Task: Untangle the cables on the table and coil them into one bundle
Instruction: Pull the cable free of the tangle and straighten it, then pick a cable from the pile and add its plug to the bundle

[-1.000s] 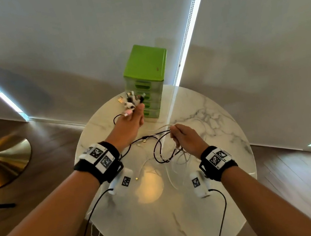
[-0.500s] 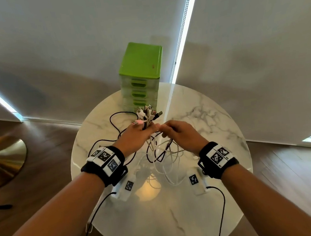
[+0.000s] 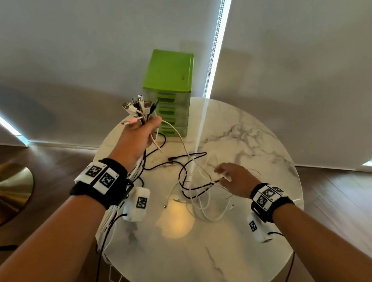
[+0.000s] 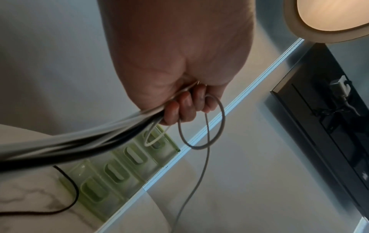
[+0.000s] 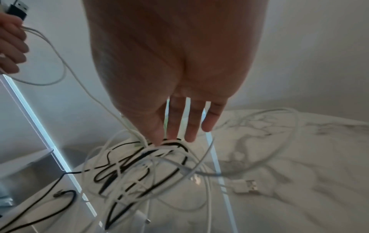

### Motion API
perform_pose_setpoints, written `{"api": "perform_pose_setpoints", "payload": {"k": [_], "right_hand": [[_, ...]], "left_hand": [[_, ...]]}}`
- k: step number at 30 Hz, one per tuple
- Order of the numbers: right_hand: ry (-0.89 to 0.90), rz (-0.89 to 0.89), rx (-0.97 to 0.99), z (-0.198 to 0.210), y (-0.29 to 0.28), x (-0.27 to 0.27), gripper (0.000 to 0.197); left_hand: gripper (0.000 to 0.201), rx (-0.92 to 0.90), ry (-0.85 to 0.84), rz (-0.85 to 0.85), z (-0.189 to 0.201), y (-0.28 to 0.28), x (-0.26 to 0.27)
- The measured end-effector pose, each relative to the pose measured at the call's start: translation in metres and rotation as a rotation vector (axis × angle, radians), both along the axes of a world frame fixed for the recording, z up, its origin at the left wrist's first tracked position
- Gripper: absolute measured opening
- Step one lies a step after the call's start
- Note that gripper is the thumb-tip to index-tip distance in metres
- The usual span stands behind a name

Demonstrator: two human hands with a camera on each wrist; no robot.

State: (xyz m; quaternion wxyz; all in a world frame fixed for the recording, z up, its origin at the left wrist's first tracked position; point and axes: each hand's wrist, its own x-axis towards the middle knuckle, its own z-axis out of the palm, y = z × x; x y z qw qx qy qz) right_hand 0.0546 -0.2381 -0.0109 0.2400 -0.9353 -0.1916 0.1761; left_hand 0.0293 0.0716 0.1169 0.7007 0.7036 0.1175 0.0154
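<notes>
My left hand [image 3: 148, 131] is raised above the far left of the round marble table [image 3: 253, 245] and grips a bundle of cable ends [image 3: 139, 110], plugs sticking up above the fist. In the left wrist view its fingers [image 4: 185, 108] curl round several black and white cables [image 4: 79, 141]. The cables trail down past the wrist and over the table edge. My right hand [image 3: 230, 177] hovers over a loose tangle of black and white cables [image 3: 198, 186] mid-table. Its fingers [image 5: 191, 126] are straight and spread, tips at the tangle [image 5: 143, 170].
A green plastic drawer unit [image 3: 169, 72] stands at the table's far edge, just right of my left hand. A white USB plug [image 5: 245, 185] lies on the marble. A brass-coloured disc base [image 3: 0, 191] sits on the wooden floor at left. Blinds hang close behind the table.
My left hand has risen and moved away to the left with the plug bundle, pulling the cables taut. My right hand has drawn apart from it, down to the tangle, fingers now straight.
</notes>
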Motion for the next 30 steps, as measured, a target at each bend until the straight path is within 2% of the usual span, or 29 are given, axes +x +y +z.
{"api": "perform_pose_setpoints", "payload": {"k": [2,3,5,7,8,11,15,17,19,24,27,30], "right_hand": [[0.034,-0.013,0.141,0.008,0.013,-0.001,0.051],[0.07,-0.008,0.194,0.013,0.023,-0.003,0.054],[0.201,0.014,0.238,0.021,0.044,-0.008,0.047],[0.291,0.059,0.225,0.019,0.057,-0.013,0.025],[0.29,0.076,0.196,0.016,0.059,-0.016,0.017],[0.27,0.106,0.078,0.0,0.048,-0.021,0.02],[0.271,-0.109,0.123,-0.013,0.02,-0.013,0.024],[0.263,-0.207,0.185,-0.005,0.018,-0.006,0.028],[0.193,-0.222,0.228,0.007,0.025,0.001,0.031],[0.017,-0.113,0.298,0.044,0.056,0.006,0.033],[0.009,-0.003,0.326,0.062,0.068,0.001,0.031],[-0.005,0.083,0.352,0.069,0.072,-0.006,0.03]], "left_hand": [[0.018,0.025,0.017,-0.06,0.0,-0.006,-0.003],[0.02,0.026,0.027,-0.089,-0.001,-0.01,-0.005],[0.022,0.013,0.031,-0.136,0.0,-0.019,-0.008],[0.023,0.007,0.04,-0.154,0.0,-0.024,-0.009],[0.022,-0.003,0.039,-0.139,0.001,-0.024,-0.009],[0.017,-0.044,-0.022,-0.037,0.013,-0.014,-0.008],[0.018,-0.059,-0.119,0.124,0.014,0.014,-0.001],[0.033,0.063,-0.058,0.097,0.006,0.019,-0.005],[0.04,0.219,0.002,0.007,-0.007,0.012,-0.01],[0.051,0.544,0.074,-0.241,-0.037,-0.033,-0.018],[0.049,0.484,0.115,-0.227,-0.04,-0.051,-0.014],[0.036,0.313,0.119,-0.204,-0.037,-0.054,-0.013]]}}
